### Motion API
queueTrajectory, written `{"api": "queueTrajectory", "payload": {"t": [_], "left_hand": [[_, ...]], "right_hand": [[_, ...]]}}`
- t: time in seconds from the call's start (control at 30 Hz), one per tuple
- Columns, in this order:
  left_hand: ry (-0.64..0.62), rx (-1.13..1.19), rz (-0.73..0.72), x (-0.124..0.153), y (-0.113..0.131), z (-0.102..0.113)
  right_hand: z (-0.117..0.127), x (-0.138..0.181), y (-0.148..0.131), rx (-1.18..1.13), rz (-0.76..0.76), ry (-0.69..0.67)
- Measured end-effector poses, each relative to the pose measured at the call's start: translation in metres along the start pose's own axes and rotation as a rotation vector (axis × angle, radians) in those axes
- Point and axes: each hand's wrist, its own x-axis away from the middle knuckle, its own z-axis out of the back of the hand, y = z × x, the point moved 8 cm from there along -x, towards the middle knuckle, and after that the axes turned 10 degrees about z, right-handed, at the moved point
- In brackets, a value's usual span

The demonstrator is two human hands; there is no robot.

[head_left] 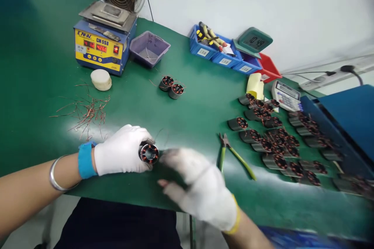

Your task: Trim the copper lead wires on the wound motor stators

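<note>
My left hand, in a white glove, is wrapped round a motor stator, a dark metal ring with copper windings whose open end faces me. Just right of it is my right hand, also gloved and slightly blurred. Its thumb and fingers are apart, with nothing visible between them. Green-handled cutting pliers lie on the table to the right of that hand. Beyond my hands, two more stators stand side by side. Loose copper wire offcuts are scattered at the left.
A blue and yellow solder pot stands at the back left, beside a purple tray and a round white block. Many stators crowd the right side. Tool bins, a clock and a calculator line the back.
</note>
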Motion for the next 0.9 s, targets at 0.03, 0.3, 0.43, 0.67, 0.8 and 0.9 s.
{"api": "queueTrajectory", "payload": {"t": [0.03, 0.3, 0.43, 0.67, 0.8, 0.9], "left_hand": [[0.006, 0.006, -0.002, 0.000, 0.001, 0.000], [-0.045, -0.015, -0.036, 0.001, 0.006, -0.001], [-0.046, -0.019, -0.025, 0.001, 0.005, -0.003], [0.013, 0.094, 0.046, 0.000, -0.002, 0.003], [-0.165, 0.653, 0.244, 0.005, -0.016, -0.002], [-0.537, 0.969, 0.359, 0.015, -0.012, -0.027]], "right_hand": [[-0.012, 0.006, -0.005, 0.044, 0.016, -0.081], [-0.016, 0.018, 0.016, 0.173, -0.309, -0.234], [-0.018, 0.014, 0.024, 0.113, -0.387, -0.352], [-0.027, 0.000, 0.029, 0.039, -0.314, -0.231], [-0.014, -0.006, 0.029, -0.185, -0.287, -0.006], [-0.008, -0.007, 0.029, -0.228, -0.264, 0.068]]}}
